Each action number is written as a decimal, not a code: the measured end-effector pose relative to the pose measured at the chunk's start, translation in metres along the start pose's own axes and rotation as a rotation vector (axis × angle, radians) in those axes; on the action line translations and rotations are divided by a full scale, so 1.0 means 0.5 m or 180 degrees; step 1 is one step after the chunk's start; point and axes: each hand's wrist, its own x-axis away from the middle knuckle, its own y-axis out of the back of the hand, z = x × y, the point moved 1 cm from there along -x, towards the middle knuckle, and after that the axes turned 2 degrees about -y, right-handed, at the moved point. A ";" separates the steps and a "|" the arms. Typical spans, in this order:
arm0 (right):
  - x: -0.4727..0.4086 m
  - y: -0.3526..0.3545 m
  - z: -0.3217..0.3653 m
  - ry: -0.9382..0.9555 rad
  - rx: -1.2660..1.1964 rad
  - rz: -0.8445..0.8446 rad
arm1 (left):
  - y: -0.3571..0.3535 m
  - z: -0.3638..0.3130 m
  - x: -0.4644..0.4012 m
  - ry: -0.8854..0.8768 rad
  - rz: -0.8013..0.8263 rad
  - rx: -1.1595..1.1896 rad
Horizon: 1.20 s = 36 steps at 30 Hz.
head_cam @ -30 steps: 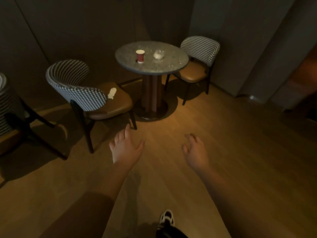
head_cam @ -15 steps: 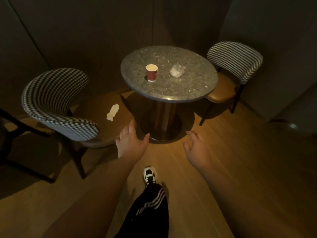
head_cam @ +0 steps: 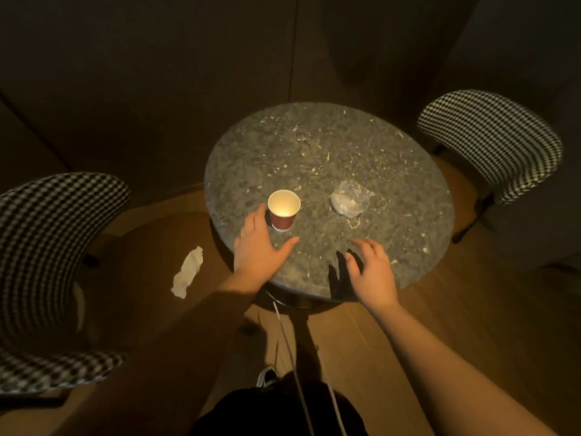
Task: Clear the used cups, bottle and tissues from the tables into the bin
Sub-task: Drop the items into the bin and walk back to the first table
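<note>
A red paper cup (head_cam: 283, 210) with a white inside stands upright on the round stone table (head_cam: 314, 146). To its right lies a crumpled tissue (head_cam: 349, 201). My left hand (head_cam: 259, 250) hovers just left of and below the cup, fingers spread, its fingertips close to the cup's side; I cannot tell whether they touch. Over the table's near edge my right hand (head_cam: 372, 272) is open and holds nothing, well short of the crumpled tissue. A second, flattened tissue (head_cam: 188, 272) rests on the brown seat of the left chair (head_cam: 47, 234). No bin or bottle is in view.
Two houndstooth-backed chairs flank the table, the right chair (head_cam: 493, 140) at the far side. Dark walls close in behind the table. Wooden floor (head_cam: 471, 309) lies to the right. My dark trouser leg and a shoe (head_cam: 267, 376) show below.
I have walked up to the table, which now fills the middle of the view. Both hands have moved forward over its near edge, the left one reaching beside the cup.
</note>
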 end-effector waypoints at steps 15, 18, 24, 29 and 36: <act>-0.356 -0.057 -0.061 0.0607 0.0763 0.0404 | -0.113 -0.012 -0.208 0.0284 -0.0670 0.0368; -0.397 -0.091 -0.079 0.0593 0.0930 0.0899 | -0.095 -0.011 -0.206 0.0357 -0.0808 0.0299; -0.381 -0.125 -0.063 0.0921 0.0843 0.1046 | -0.034 0.021 -0.164 0.0660 -0.1137 0.0259; -0.337 -0.142 0.018 0.1316 0.0445 0.0919 | 0.036 0.089 -0.098 0.0825 -0.1316 0.0222; -0.239 -0.247 0.187 0.1726 0.0079 0.1201 | 0.155 0.238 0.032 0.1500 -0.1642 -0.0061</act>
